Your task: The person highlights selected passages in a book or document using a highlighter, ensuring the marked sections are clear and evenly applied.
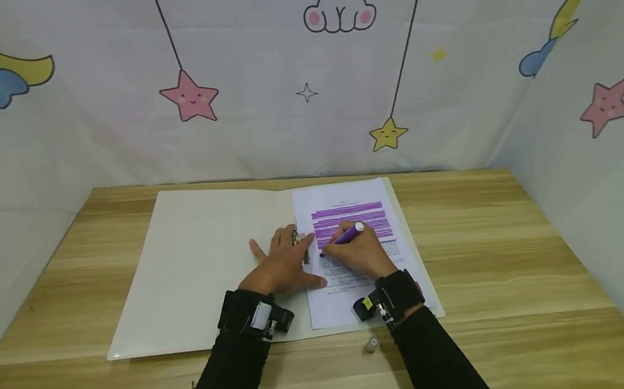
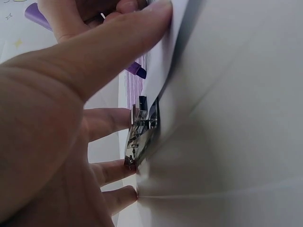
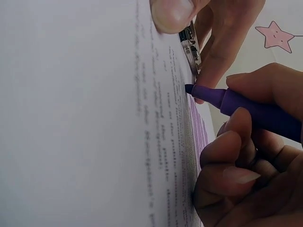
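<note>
A purple marker (image 1: 349,233) is held over a printed sheet (image 1: 335,309) in an open white folder (image 1: 199,263), its dark tip brought to the left margin just below a block of purple lines (image 1: 348,210). The marker is pinched between the thumb and fingers of the right hand (image 1: 361,256); nothing is gripped by the left hand (image 1: 282,264), whose fingers are spread beside a metal clip (image 2: 142,137), its thumb laid on the sheet's edge.

Trouble, it is judged, could be started at that edge: the paper is seen curving away from the folder near the clip (the left wrist view shows it best), so if the thumb's pressure were eased, the sheet might be shifted and a stroke sent crooked — across the printed words rather than along them. Fresh ink could be smeared should the right hand be dragged over the purple lines beneath it. The left index fingertip, placed close to the lines' starting ends, might be marked if a stroke were begun too far left. On the wooden table (image 1: 528,298), a small greyish cap-like piece (image 1: 371,344) is left lying near the right sleeve (image 1: 440,358) — easily knocked and rolled away if the forearm were swept inward
</note>
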A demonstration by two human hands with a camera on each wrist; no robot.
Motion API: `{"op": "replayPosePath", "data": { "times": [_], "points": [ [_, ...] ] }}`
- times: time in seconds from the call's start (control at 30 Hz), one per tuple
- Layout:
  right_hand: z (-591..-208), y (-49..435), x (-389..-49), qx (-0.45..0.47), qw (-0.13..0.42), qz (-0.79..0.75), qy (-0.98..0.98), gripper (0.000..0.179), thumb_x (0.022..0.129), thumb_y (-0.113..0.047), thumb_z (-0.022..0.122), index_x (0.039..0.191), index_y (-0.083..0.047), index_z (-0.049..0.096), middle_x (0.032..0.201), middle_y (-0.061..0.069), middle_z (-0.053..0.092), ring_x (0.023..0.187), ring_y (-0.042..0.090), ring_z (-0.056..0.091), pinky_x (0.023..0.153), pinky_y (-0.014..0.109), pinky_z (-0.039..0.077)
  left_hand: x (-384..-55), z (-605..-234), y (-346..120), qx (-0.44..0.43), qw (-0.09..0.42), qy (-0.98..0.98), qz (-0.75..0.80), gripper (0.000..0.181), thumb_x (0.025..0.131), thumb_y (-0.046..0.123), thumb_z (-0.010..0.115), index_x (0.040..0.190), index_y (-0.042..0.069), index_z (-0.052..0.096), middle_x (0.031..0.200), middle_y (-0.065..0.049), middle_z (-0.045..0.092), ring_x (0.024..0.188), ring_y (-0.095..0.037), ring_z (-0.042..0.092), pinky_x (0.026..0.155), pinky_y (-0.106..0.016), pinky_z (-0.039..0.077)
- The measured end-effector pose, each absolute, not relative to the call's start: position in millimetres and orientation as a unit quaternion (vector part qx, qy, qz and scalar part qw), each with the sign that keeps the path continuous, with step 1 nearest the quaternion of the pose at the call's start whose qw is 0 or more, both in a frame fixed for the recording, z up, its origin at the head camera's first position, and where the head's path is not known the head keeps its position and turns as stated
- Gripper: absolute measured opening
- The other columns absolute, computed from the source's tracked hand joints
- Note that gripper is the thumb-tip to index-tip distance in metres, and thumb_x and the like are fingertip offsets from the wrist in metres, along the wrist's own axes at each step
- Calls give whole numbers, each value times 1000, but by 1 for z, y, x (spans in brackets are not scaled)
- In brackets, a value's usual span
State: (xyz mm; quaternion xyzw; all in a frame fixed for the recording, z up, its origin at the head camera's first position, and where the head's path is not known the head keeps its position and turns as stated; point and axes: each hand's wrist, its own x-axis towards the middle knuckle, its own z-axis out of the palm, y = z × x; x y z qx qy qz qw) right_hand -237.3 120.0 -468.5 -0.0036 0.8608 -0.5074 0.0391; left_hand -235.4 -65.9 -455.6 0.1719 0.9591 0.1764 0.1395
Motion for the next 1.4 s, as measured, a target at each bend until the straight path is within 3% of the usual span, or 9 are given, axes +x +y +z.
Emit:
{"op": "replayPosePath", "data": {
  "times": [1.4],
  "points": [
    [-466,122,-238,1,22,-498,867,21,80,-17,80,75,-11,61,78,6,61,75,24,59,63,34,49,-240,-458,-67,170,148,958,177,98,77,53,83,157,21,37,163,-18,14,149,-39,7,102,-78,-12]
  ]
}}
